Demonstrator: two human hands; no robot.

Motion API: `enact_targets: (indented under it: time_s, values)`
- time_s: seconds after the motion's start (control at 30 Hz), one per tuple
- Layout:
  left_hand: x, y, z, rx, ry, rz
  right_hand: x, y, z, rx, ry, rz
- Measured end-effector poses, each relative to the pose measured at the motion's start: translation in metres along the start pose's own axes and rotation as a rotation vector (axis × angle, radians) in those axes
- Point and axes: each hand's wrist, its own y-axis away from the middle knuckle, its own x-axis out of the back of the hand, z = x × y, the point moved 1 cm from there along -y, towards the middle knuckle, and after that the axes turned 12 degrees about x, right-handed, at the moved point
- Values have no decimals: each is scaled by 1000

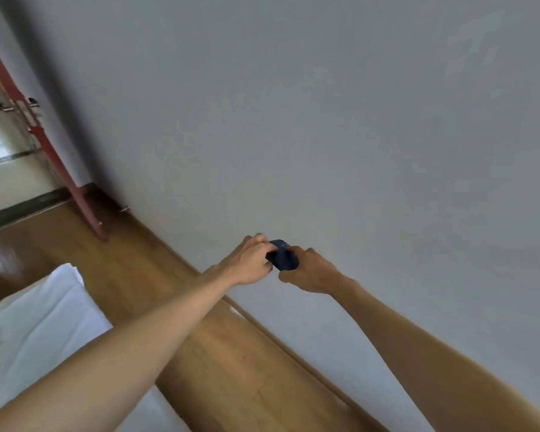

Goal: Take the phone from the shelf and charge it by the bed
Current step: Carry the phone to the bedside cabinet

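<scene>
A dark blue phone is held out in front of me, close to the white wall, with both arms stretched forward. My left hand grips its left end with the fingers curled over the top. My right hand closes on its right end from below. Most of the phone is hidden by my fingers. No charger or cable is visible.
The view is tilted. A white bed lies at the lower left. A strip of wooden floor runs between the bed and the white wall. A red-framed door with a metal handle stands at the far left.
</scene>
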Motion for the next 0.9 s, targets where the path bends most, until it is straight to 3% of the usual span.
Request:
enact_targets:
  time_s: [0.23, 0.4, 0.67, 0.9]
  values:
    - [26, -46, -91, 149, 42, 124, -13, -124, -38, 172, 49, -169]
    - [53, -97, -164, 261, 75, 208, -14, -225, -71, 255, 11, -199]
    - [148, -152, -284, 439, 115, 399, -19, -377, -176, 488, -57, -231]
    - [180, -168, -385, 611, 104, 473, -68, -486, -243, 580, -139, -359]
